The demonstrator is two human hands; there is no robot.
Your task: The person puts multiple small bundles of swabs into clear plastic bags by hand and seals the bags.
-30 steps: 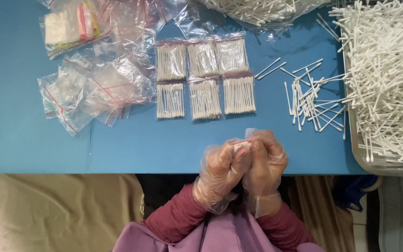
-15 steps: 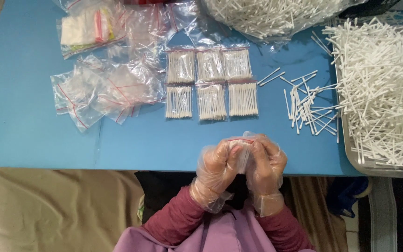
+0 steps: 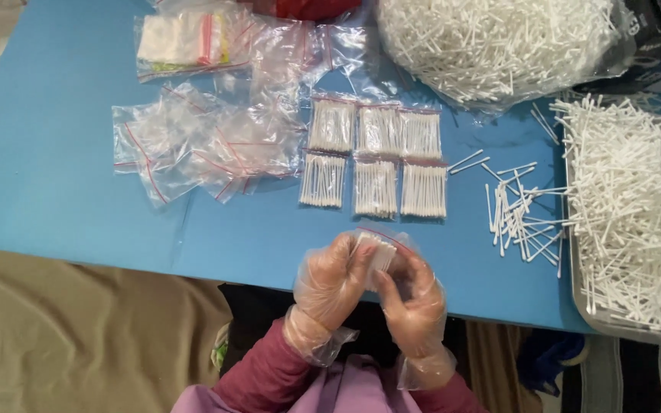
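Clear plastic gloves on both: left hand [image 3: 332,279] and right hand [image 3: 415,294], pressed together around a small clear zip bag with a red seal strip, packed with white cotton swabs [image 3: 380,248]. Grasped from both sides, held between the fingertips, long axis pointing away toward six filled bags in two rows [image 3: 376,159]. Loose white swabs [image 3: 522,214] off to the right. Compared with a second ago, hands much the same, bag more enclosed.
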